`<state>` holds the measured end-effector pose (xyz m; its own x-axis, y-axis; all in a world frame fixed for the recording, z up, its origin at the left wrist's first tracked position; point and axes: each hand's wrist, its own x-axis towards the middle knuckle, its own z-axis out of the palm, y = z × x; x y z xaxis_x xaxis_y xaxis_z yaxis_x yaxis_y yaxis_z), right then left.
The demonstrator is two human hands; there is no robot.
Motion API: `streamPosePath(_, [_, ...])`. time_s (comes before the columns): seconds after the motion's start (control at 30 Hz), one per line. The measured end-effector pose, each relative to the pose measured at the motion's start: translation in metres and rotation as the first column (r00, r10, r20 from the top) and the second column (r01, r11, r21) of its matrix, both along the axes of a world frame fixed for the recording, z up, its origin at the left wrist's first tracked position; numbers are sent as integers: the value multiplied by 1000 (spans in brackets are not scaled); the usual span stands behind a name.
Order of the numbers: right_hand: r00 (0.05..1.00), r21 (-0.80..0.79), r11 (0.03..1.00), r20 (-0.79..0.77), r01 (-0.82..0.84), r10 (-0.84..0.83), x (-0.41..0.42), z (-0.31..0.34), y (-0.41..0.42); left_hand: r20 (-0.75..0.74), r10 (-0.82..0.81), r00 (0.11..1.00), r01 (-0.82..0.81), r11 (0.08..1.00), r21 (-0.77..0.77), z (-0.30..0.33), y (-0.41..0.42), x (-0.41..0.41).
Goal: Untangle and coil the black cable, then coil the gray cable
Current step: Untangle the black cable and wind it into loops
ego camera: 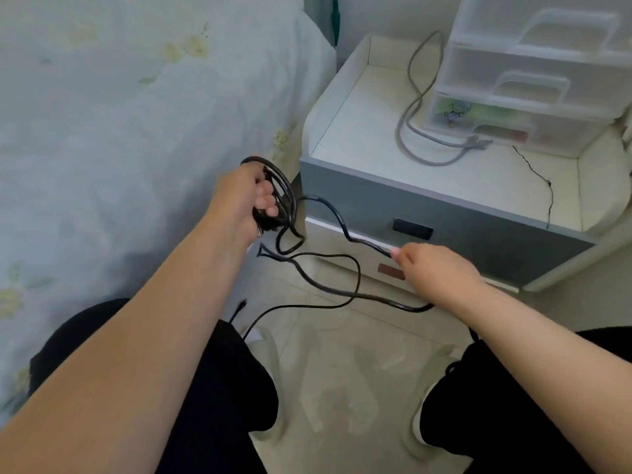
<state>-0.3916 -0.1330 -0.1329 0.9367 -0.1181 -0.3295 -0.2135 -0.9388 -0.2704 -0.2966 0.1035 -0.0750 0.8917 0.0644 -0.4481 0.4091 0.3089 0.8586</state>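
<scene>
Gripping a bundle of coiled loops, left hand [243, 196] sits mid-frame, fingers curled round the black cable [345, 230]. Right hand [432, 268], right of centre, pinches a strand of the same cable between thumb and fingers. Slack hangs between the hands in loose, crossing loops above the tiled floor [342, 354], partly tangled; one thin strand drops toward the person's knees. Gray cable [410, 114] lies uncoiled on the bedside counter [359, 131], upper right of frame, looping beside the clear plastic drawer unit [533, 63], its plug end just in front of it. Bed [119, 97] fills the left side.
</scene>
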Motion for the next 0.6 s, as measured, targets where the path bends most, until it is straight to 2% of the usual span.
streamPosePath(0.1, [995,-156,985,-77,-73,62,-13,-24,-1,-6,146,989,-141,946,-292,11,12,4])
streamPosePath(0.2, [954,-234,965,-296,-116,43,-19,-42,-9,-25,236,971,-213,822,-528,19,18,5])
streamPosePath(0.27, [897,-308,941,-443,-141,-11,-20,-48,-17,-22,286,958,-237,746,-623,26,23,8])
streamPosePath(0.33, [875,-355,929,-476,-103,-85,-17,-51,-24,-11,289,957,-224,718,-659,34,28,12])
streamPosePath(0.4, [878,-408,907,-467,-105,-108,-14,-51,-26,-10,237,971,-187,737,-650,36,26,10])
streamPosePath(0.47, [904,-359,925,-425,-126,-42,-12,-55,-23,-9,131,991,-114,828,-549,34,18,6])
streamPosePath(0.53, [937,-150,984,-347,-94,37,-10,-59,-14,10,39,999,-32,924,-382,35,7,1])
streamPosePath(0.6, [975,36,994,-190,-108,113,-6,-58,-4,22,-31,999,34,986,-162,38,-5,-1])
